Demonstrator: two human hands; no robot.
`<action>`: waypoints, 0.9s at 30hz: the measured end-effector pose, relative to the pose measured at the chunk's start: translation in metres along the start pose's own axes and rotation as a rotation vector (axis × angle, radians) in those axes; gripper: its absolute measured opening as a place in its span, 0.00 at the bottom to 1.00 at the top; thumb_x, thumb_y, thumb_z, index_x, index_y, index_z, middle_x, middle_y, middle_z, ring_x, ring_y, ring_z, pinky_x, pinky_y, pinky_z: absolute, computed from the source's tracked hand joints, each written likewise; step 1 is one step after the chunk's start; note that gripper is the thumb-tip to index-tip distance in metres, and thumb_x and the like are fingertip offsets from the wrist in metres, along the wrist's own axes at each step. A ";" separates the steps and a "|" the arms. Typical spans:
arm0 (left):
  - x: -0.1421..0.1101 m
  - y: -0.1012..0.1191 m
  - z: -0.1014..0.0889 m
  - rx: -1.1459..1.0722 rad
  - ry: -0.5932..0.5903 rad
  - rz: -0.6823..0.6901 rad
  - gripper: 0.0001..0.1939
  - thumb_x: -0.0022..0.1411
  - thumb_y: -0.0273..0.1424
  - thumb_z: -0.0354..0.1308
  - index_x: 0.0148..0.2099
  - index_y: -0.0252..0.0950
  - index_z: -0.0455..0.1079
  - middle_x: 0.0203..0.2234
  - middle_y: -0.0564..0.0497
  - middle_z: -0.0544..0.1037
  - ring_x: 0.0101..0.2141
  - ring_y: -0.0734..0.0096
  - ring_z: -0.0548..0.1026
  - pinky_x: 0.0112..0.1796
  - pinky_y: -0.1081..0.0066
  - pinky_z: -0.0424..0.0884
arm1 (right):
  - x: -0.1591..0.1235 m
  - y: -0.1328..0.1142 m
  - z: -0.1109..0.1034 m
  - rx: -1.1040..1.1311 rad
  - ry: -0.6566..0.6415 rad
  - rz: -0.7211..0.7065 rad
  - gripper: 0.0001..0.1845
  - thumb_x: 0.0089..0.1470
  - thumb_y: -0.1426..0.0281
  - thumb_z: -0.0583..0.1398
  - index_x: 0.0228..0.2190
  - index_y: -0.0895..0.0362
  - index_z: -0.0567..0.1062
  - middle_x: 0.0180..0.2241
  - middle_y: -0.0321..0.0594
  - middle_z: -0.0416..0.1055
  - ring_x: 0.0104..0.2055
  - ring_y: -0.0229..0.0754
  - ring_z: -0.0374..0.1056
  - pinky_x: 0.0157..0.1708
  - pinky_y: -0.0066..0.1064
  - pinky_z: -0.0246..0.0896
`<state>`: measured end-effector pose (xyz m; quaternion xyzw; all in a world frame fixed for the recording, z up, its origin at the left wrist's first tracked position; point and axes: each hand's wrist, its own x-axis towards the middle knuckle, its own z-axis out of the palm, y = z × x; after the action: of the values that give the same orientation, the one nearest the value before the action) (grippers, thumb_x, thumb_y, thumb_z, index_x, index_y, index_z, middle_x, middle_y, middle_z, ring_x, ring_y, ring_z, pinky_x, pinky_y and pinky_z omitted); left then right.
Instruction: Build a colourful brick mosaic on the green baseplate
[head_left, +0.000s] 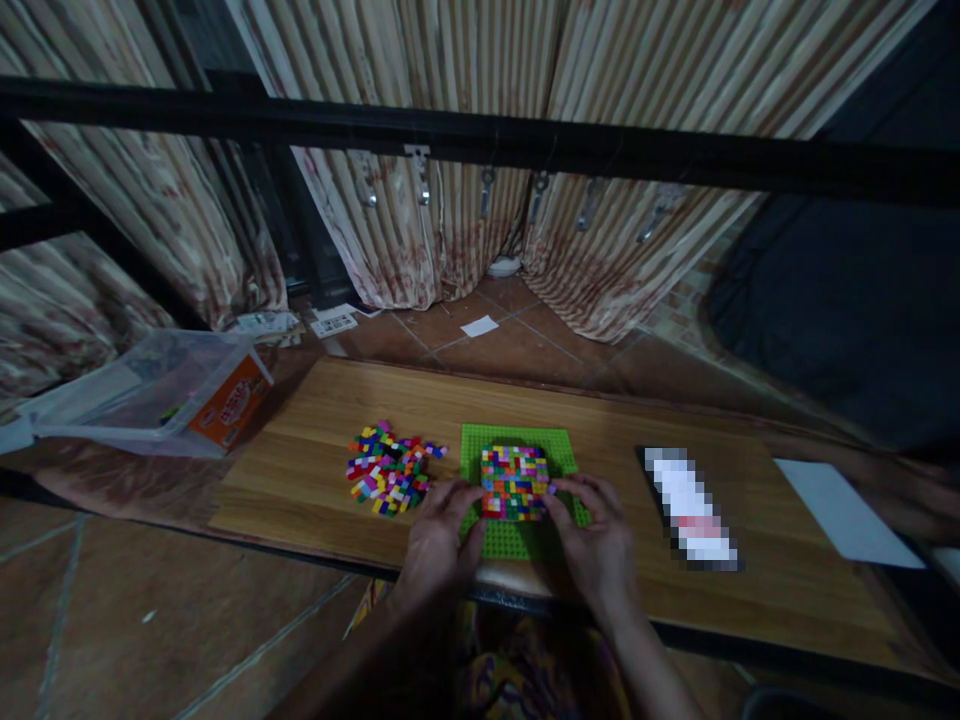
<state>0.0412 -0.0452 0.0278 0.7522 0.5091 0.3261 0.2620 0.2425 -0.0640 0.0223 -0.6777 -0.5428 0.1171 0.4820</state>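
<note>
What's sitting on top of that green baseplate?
On the green baseplate sits a square block of small multicoloured bricks. The left hand and right hand rest at its near corners, covering part of the plate's front.

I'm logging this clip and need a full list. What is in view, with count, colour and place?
wooden board: one, light brown, on the tiled floor
green baseplate: one, middle of the board
block of bricks: one, multicoloured, on the baseplate
loose bricks: one pile, multicoloured, left of the baseplate
plastic box: one, clear with an orange label, far left
paper sheet: one, white, right end
curtains: striped beige, behind
left hand: at the block's left edge
right hand: at the block's right edge
</note>
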 end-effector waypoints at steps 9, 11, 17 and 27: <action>0.016 -0.001 0.015 0.162 -0.032 0.198 0.21 0.62 0.27 0.50 0.57 0.39 0.66 0.57 0.42 0.62 0.54 0.55 0.64 0.52 0.53 0.63 | 0.001 0.000 0.031 -0.191 0.107 -0.079 0.11 0.51 0.61 0.62 0.33 0.55 0.78 0.44 0.47 0.68 0.49 0.51 0.61 0.48 0.45 0.58; 0.020 0.001 0.016 0.179 -0.057 0.214 0.21 0.62 0.27 0.49 0.57 0.39 0.66 0.59 0.41 0.61 0.54 0.54 0.63 0.52 0.53 0.62 | 0.003 0.003 0.033 -0.222 0.114 -0.085 0.12 0.51 0.60 0.62 0.33 0.55 0.78 0.45 0.47 0.68 0.49 0.51 0.61 0.48 0.46 0.58; 0.027 0.012 0.021 0.232 -0.117 0.232 0.20 0.62 0.30 0.51 0.56 0.39 0.67 0.59 0.40 0.60 0.55 0.50 0.61 0.52 0.49 0.61 | 0.003 0.005 0.033 -0.213 0.146 -0.053 0.14 0.50 0.59 0.63 0.33 0.55 0.77 0.44 0.47 0.67 0.49 0.51 0.62 0.49 0.46 0.58; 0.026 0.023 0.027 0.346 -0.123 0.179 0.19 0.62 0.31 0.51 0.55 0.41 0.68 0.61 0.40 0.59 0.58 0.47 0.58 0.52 0.41 0.57 | 0.009 0.012 0.033 0.091 0.123 0.153 0.19 0.52 0.58 0.60 0.42 0.57 0.74 0.43 0.46 0.71 0.47 0.48 0.65 0.50 0.45 0.59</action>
<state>0.0823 -0.0300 0.0325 0.8468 0.4716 0.2093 0.1293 0.2312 -0.0387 -0.0004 -0.7005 -0.4532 0.1361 0.5342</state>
